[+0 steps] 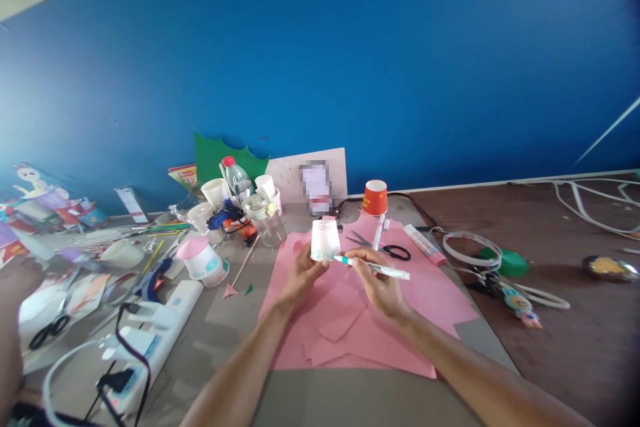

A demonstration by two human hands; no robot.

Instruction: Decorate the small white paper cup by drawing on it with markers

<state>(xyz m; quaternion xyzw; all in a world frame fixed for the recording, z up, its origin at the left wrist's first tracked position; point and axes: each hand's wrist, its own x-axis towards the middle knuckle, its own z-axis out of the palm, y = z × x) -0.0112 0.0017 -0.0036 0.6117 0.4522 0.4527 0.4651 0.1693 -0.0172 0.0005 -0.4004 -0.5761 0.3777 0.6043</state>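
Observation:
A white paper cup [325, 237], turned upside down, is held by my left hand [306, 275] at its lower left edge. Small pink lines show near its top, and teal marks run along its lower rim. In my right hand [376, 280] is a white marker pen [387, 271], its teal tip end pointing left at the cup's lower edge. Whether the tip touches the cup I cannot tell. Under both hands lie overlapping pink paper sheets [340, 340]. Black-handled scissors [397, 252] rest on the paper beyond my right hand, beside another white pen [379, 232].
A red paper cup [375, 199] and a glue tube [424, 244] are at the back right. Left are a glass jar [270, 223], a pink-topped cup [203, 261], a glue gun [153, 280] and a power strip [167, 333] with cables. Another person's arm [13, 313] shows far left.

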